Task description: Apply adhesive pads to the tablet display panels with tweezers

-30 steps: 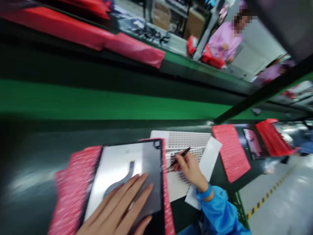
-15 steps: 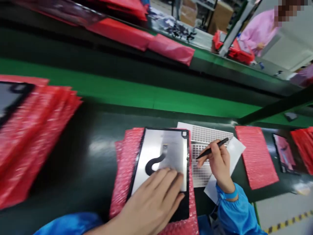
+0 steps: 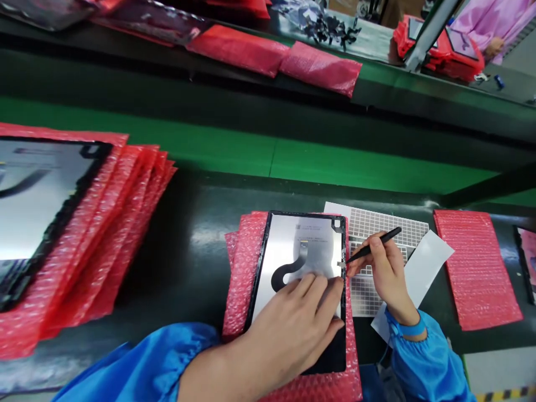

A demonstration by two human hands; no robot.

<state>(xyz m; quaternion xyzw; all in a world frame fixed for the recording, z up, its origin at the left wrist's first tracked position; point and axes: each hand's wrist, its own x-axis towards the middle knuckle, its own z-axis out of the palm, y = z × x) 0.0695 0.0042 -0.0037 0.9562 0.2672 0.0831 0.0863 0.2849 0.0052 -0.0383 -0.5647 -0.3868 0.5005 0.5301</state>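
Note:
A tablet screen panel with a silver back, black frame and curved black ribbon cable lies on pink bubble-wrap bags. My left hand rests on its lower half, fingers loosely bent and holding nothing. In my right hand is a slim black tool, apparently tweezers. Their tip meets the panel's right edge, where a small pale piece shows. Under and beside that hand are a sheet of small grey squares and a white sheet.
At left, another panel tops a stack of pink bubble bags. Farther right lies a flat pink bag. Above the bench runs a shelf with pink packets. A person in pink is across it.
My right hand has brought the tool tip from above the sticker sheet to the panel's right edge. My left hand stays on the panel. The view has shifted left.

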